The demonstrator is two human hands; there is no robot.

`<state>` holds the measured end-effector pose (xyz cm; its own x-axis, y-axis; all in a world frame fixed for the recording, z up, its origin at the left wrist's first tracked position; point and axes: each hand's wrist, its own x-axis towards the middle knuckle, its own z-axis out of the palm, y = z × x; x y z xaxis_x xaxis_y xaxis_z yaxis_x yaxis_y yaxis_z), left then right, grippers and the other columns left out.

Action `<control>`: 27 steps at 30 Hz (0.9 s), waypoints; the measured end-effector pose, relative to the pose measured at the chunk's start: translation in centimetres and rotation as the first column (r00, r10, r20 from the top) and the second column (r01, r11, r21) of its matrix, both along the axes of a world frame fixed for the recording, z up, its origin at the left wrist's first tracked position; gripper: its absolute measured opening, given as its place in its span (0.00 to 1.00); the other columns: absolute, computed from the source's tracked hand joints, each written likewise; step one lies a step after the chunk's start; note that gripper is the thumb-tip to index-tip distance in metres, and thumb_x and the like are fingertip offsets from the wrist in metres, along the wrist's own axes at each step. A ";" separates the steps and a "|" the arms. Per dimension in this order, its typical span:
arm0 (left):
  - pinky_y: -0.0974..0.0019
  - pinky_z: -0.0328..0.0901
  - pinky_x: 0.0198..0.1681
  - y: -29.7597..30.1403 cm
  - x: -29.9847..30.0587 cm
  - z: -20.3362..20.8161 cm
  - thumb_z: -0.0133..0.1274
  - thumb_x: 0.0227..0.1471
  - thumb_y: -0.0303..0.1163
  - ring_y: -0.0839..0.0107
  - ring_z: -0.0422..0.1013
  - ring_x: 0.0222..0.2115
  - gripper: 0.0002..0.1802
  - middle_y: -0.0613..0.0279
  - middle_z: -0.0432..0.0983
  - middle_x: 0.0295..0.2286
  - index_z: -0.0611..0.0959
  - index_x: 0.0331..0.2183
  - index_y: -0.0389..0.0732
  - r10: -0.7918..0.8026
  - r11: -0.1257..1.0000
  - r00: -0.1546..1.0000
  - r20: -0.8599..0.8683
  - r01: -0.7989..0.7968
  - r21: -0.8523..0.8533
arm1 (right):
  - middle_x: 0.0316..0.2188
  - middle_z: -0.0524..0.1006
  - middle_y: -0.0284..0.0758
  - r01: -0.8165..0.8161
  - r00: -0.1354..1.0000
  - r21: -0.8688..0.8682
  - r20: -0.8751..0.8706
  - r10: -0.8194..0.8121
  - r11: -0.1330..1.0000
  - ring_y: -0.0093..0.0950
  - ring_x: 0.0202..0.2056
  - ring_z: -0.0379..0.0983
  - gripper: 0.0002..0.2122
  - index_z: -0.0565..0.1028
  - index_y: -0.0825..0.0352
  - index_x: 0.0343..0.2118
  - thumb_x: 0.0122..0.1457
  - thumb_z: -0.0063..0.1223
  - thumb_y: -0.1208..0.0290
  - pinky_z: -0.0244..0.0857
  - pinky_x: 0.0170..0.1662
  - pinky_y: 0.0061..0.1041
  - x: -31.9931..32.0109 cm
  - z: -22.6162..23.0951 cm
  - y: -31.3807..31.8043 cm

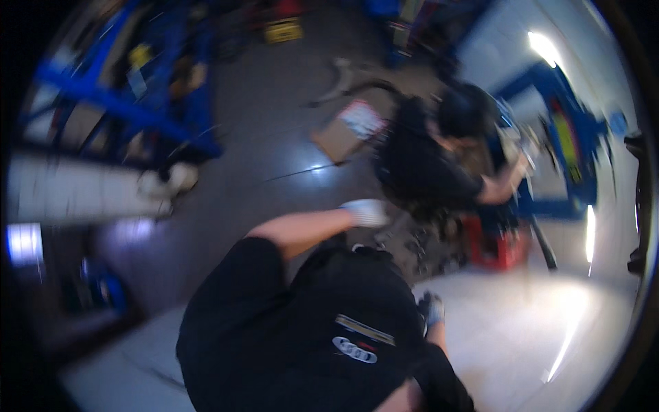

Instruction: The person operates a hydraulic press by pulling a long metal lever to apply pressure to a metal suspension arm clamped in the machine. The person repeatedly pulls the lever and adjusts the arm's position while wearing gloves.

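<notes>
My left hand [368, 213], in a pale glove, reaches out in front of my body, its forearm bent across from the left. Motion smears it, and its fingers do not show. Beyond it lie several dark metal parts [420, 248] on the floor, but contact cannot be made out. My right hand [433, 309], in a grey and dark glove, hangs low beside the right of my black shirt [295, 343]. Its fingers are blurred, and whether it holds anything is unclear.
A co-worker [432, 158] in black bends at a blue machine frame [570, 137] on the right, hands on a pale part. A red crate [498, 244] stands near them. A cardboard piece [336, 141] lies on the floor. Blue shelving [117, 103] fills the left.
</notes>
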<state>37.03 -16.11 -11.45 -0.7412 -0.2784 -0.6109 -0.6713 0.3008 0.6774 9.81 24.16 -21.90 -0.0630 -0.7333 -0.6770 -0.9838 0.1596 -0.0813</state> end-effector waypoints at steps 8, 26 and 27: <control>0.54 0.69 0.47 5.2 -13.2 28.9 0.52 0.55 0.48 0.53 0.76 0.44 0.27 0.49 0.80 0.43 0.80 0.50 0.39 -0.693 0.720 0.375 -0.616 0.315 -0.618 | 0.34 0.78 0.39 0.920 -0.184 0.391 0.437 -0.880 0.002 0.34 0.31 0.74 0.16 0.74 0.65 0.46 0.61 0.54 0.59 0.71 0.32 0.32 -0.8 1.0 -5.7; 0.53 0.64 0.59 -6.9 17.2 -15.4 0.48 0.54 0.37 0.55 0.69 0.56 0.24 0.52 0.70 0.56 0.80 0.52 0.40 -0.087 0.933 0.652 0.753 0.318 -0.168 | 0.34 0.78 0.42 0.828 -0.559 0.181 0.187 -0.808 -0.531 0.39 0.29 0.77 0.22 0.70 0.67 0.53 0.61 0.55 0.57 0.75 0.31 0.42 5.8 6.3 12.3; 0.55 0.62 0.60 -5.6 21.7 -17.5 0.48 0.54 0.38 0.55 0.67 0.57 0.25 0.52 0.70 0.56 0.80 0.52 0.40 -0.057 0.956 0.656 0.753 0.253 -0.148 | 0.35 0.78 0.44 0.770 -0.630 0.252 0.154 -0.762 -0.586 0.41 0.30 0.77 0.22 0.71 0.67 0.52 0.61 0.55 0.56 0.75 0.33 0.44 7.3 6.1 13.9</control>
